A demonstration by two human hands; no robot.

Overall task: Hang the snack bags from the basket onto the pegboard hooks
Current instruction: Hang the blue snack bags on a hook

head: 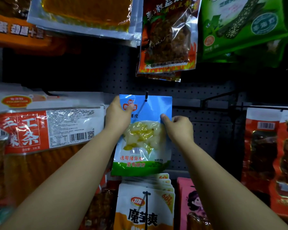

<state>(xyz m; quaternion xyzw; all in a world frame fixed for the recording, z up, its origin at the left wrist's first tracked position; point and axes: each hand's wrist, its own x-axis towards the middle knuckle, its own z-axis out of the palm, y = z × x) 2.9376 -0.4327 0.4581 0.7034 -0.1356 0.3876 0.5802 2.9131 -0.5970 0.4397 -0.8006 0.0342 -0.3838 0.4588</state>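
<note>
Snack bag (142, 138), blue and white with a clear window, is held flat against the pegboard (198, 127) by both hands. Left hand (117, 117) has its grip closed on the bag's upper left edge, thumb over the printed logo. Right hand (179, 126) pinches the right edge at mid-height, grip closed on the film. Just above and between the two grips, the hook (146, 95) meets the bag's hang hole; the tip appears to be through it, though whether the bag is fully seated cannot be told. Judgement: this bag is at the final stage of hanging, release outstanding. Below the grips, a stack of white and orange bags (145, 206) hangs on its own hook. Beyond, surrounding hooks carry stock. The basket is out of view, so remaining bags cannot be counted.
</note>
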